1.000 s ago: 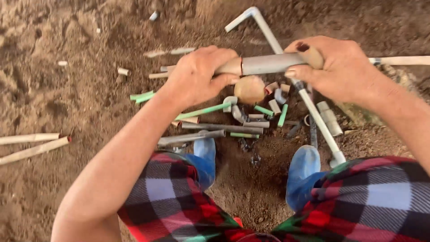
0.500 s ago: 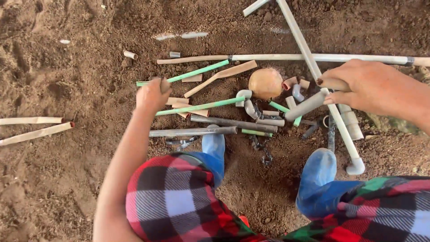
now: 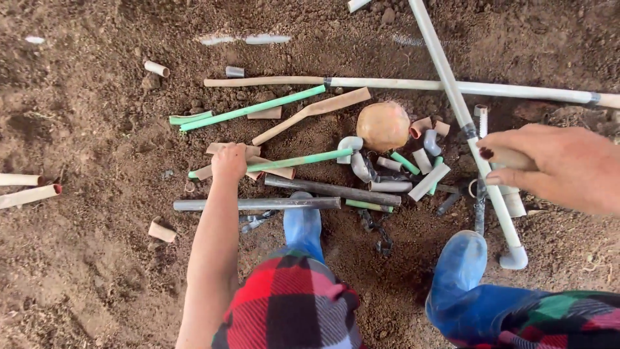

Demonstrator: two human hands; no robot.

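Bare brown soil (image 3: 97, 278) fills the frame. Across the upper right run two long white pipes, one lying level (image 3: 516, 90) and one slanting (image 3: 452, 97) from the top edge down to an elbow at lower right, crossing over it. At the bottom centre and bottom right are the person's knees in red, black and green check cloth (image 3: 290, 317) above blue boots (image 3: 460, 262). In the middle lies a heap of cut pipes: a long grey pipe (image 3: 258, 204), a darker one (image 3: 332, 190), two green pipes (image 3: 252, 108), tan offcuts and small grey elbows beside a round tan stone (image 3: 383, 125). The right hand (image 3: 555, 168), at middle right, is closed around a short tan pipe piece (image 3: 510, 157) over the slanting pipe. The left hand (image 3: 229, 161), left of centre, is curled down onto the lower green pipe (image 3: 300, 159); whether it grips it I cannot tell.
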